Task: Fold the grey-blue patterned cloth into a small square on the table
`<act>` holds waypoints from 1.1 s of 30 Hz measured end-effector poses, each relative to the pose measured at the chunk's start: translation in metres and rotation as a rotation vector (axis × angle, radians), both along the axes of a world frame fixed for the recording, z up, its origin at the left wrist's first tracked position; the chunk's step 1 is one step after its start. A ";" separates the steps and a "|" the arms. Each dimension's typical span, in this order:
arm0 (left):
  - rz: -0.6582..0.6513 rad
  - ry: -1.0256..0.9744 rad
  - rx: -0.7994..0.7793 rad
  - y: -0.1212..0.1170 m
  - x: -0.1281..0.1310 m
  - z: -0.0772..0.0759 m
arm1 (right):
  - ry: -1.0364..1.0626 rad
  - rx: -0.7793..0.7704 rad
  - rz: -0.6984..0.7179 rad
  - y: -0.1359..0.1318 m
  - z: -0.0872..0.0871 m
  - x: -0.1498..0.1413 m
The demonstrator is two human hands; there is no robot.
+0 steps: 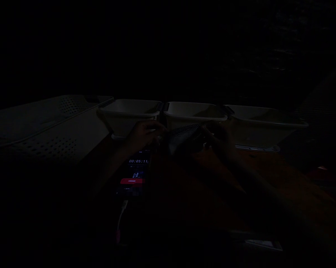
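The picture is very dark. A dark, limp piece of cloth with a fine pattern (186, 137) hangs between my two hands, above the table and in front of the middle tub; its kind cannot be made out. My left hand (145, 136) is closed, with thumb and fingers pinched at the cloth's left edge, though the contact is dim. Fingers of my right hand (219, 137) are closed on its upper right end. Below my left hand lies a lit phone (133, 173) showing a timer, partly beside my forearm.
Three pale tubs, left (134, 121), middle (195, 115) and right (264, 130), stand in a row behind my hands. A large pale perforated basket (86, 130) is at the left. A white cable (121, 216) runs from the phone over the brown table (268, 186).
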State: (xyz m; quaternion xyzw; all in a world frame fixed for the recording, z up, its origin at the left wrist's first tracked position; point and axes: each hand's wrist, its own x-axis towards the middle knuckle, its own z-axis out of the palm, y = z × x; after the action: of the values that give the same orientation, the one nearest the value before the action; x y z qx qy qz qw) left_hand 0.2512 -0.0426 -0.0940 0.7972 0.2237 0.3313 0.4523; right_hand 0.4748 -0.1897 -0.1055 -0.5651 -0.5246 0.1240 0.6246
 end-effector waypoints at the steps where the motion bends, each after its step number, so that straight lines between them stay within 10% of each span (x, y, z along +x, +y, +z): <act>1: -0.020 0.011 -0.004 0.000 0.000 -0.001 | -0.004 0.020 0.003 0.000 0.000 0.001; 10: -0.302 0.084 -0.035 -0.007 0.000 -0.008 | -0.051 0.106 0.006 0.001 -0.002 -0.003; 33: -0.299 0.051 -0.181 -0.007 0.005 -0.016 | -0.057 0.119 -0.040 0.000 -0.001 -0.004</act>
State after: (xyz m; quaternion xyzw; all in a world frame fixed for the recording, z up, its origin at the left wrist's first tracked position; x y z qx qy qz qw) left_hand 0.2559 -0.0493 -0.1097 0.7857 0.1431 0.2186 0.5608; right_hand 0.4711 -0.1899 -0.1069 -0.5408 -0.5370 0.0640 0.6442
